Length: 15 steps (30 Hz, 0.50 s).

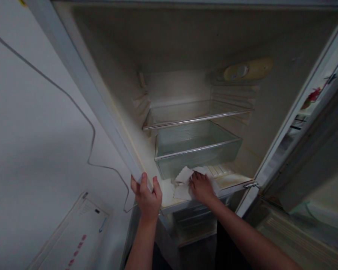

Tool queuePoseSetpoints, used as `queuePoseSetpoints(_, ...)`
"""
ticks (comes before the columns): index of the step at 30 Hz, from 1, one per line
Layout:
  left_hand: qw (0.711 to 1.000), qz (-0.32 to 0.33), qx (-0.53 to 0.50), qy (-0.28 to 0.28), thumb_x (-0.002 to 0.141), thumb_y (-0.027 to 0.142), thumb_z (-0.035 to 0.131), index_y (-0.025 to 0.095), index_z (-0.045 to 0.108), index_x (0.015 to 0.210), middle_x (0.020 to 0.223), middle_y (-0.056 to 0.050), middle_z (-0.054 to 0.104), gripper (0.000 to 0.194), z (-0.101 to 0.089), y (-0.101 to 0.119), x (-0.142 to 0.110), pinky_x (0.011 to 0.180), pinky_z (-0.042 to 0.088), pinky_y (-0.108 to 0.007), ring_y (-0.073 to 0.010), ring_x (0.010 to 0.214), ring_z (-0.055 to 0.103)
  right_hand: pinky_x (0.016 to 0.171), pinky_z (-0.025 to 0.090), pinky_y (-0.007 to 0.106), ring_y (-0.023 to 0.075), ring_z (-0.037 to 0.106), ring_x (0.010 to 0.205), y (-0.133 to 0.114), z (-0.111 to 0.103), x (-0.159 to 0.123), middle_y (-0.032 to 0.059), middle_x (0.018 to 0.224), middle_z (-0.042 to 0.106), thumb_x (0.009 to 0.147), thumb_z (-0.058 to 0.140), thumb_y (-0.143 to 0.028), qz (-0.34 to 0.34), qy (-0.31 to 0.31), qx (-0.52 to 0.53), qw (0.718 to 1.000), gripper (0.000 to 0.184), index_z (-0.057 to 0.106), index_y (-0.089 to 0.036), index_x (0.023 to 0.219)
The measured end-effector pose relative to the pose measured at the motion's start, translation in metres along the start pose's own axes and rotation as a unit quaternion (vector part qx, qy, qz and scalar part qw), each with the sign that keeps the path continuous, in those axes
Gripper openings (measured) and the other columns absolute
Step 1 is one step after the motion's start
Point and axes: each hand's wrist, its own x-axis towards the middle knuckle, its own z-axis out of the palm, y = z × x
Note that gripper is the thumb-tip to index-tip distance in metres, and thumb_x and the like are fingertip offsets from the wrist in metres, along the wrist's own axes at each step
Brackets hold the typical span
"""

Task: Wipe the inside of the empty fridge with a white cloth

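Note:
In the head view a refrigerator [112, 101] stands wide open in front of me. My left hand [147, 197] grips the front edge of its left side wall, fingers on the outer face and thumb inside. Down on the compartment floor, near the front lip, my right hand [202, 187] presses on a crumpled white paper towel [184, 175], its fingers bent over it. Part of the towel is hidden under the palm. Just behind it sits a clear drawer [197, 155], below a glass shelf [186, 112].
A yellowed thermostat housing [248, 70] sticks out from the right inner wall. The door [312, 168] hangs open on the right by a metal hinge [251, 185]. At left, a cable [93, 131] runs down the wall above a white box [81, 232]. Lower drawers [194, 225] show beneath.

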Motion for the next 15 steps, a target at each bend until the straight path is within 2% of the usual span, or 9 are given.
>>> queuePoseSetpoints(3,1.000,-0.011,-0.006,-0.001,0.089,0.022,0.073,0.018,0.044,0.140,0.148,-0.027,0.046,0.059,0.001,-0.001,-0.001,0.109,0.051,-0.053,-0.0372,0.144,0.050,0.121,0.033,0.051,0.0309,0.055,0.134,0.011,-0.004,0.007,0.0178,0.142,0.062,0.103,0.032,-0.030,0.018,0.036,0.139,0.989,0.050,0.063,-0.012,0.139)
queuePoseSetpoints(5,1.000,-0.009,-0.007,0.001,0.089,0.023,0.072,0.018,0.044,0.140,0.149,-0.027,0.046,0.059,0.002,-0.001,-0.002,0.109,0.051,-0.053,-0.0373,0.144,0.049,0.114,0.041,0.048,0.0297,0.063,0.121,0.018,-0.004,0.014,0.0172,0.124,0.072,0.100,0.036,-0.038,0.067,0.055,0.281,0.956,0.046,0.071,-0.014,0.117)
queuePoseSetpoints(6,1.000,-0.004,-0.008,0.003,0.088,0.023,0.072,0.018,0.044,0.141,0.148,-0.027,0.047,0.060,0.002,-0.001,-0.002,0.108,0.051,-0.052,-0.0372,0.144,0.049,0.110,0.046,0.047,0.0294,0.066,0.114,0.022,-0.003,0.018,0.0159,0.113,0.074,0.097,0.040,-0.045,0.098,0.071,0.368,0.922,0.045,0.072,-0.015,0.107)
queuePoseSetpoints(7,1.000,0.000,-0.010,0.004,0.088,0.022,0.073,0.018,0.044,0.141,0.148,-0.027,0.047,0.060,0.002,-0.002,-0.002,0.108,0.051,-0.052,-0.0369,0.143,0.050,0.106,0.049,0.046,0.0291,0.068,0.107,0.025,-0.001,0.020,0.0140,0.103,0.076,0.094,0.044,-0.051,0.128,0.087,0.461,0.873,0.044,0.070,-0.016,0.100)
queuePoseSetpoints(10,1.000,-0.014,-0.018,0.002,0.088,0.023,0.073,0.018,0.046,0.138,0.146,-0.027,0.049,0.057,0.003,-0.002,-0.002,0.107,0.052,-0.051,-0.0359,0.141,0.052,0.095,0.057,0.044,0.0278,0.072,0.096,0.030,0.007,0.022,0.0086,0.087,0.075,0.084,0.048,-0.059,0.192,0.136,0.689,0.686,0.041,0.064,-0.021,0.091)
queuePoseSetpoints(11,1.000,-0.021,-0.021,0.001,0.088,0.024,0.073,0.018,0.047,0.137,0.146,-0.027,0.049,0.055,0.003,-0.002,-0.002,0.107,0.052,-0.051,-0.0358,0.141,0.052,0.093,0.058,0.045,0.0277,0.073,0.095,0.031,0.008,0.021,0.0085,0.086,0.075,0.083,0.047,-0.057,0.208,0.146,0.727,0.638,0.039,0.063,-0.022,0.089)
queuePoseSetpoints(12,0.999,-0.026,-0.022,-0.002,0.088,0.025,0.073,0.018,0.047,0.136,0.146,-0.027,0.049,0.055,0.003,-0.002,-0.002,0.107,0.051,-0.051,-0.0358,0.141,0.052,0.093,0.059,0.045,0.0278,0.074,0.095,0.031,0.009,0.020,0.0092,0.086,0.075,0.082,0.045,-0.055,0.218,0.151,0.749,0.607,0.037,0.062,-0.023,0.087)
queuePoseSetpoints(13,0.999,-0.028,-0.023,-0.003,0.089,0.025,0.073,0.017,0.047,0.136,0.146,-0.027,0.048,0.055,0.003,-0.003,-0.003,0.108,0.050,-0.051,-0.0361,0.141,0.052,0.093,0.059,0.046,0.0278,0.074,0.096,0.031,0.008,0.021,0.0101,0.086,0.075,0.083,0.043,-0.053,0.224,0.154,0.760,0.591,0.035,0.062,-0.023,0.086)
queuePoseSetpoints(15,0.999,-0.029,-0.020,-0.005,0.089,0.027,0.072,0.016,0.047,0.136,0.146,-0.028,0.048,0.054,0.003,-0.004,-0.004,0.110,0.049,-0.053,-0.0371,0.142,0.050,0.095,0.059,0.046,0.0277,0.074,0.098,0.030,0.002,0.027,0.0111,0.084,0.075,0.085,0.041,-0.051,0.231,0.159,0.769,0.575,0.035,0.062,-0.023,0.083)
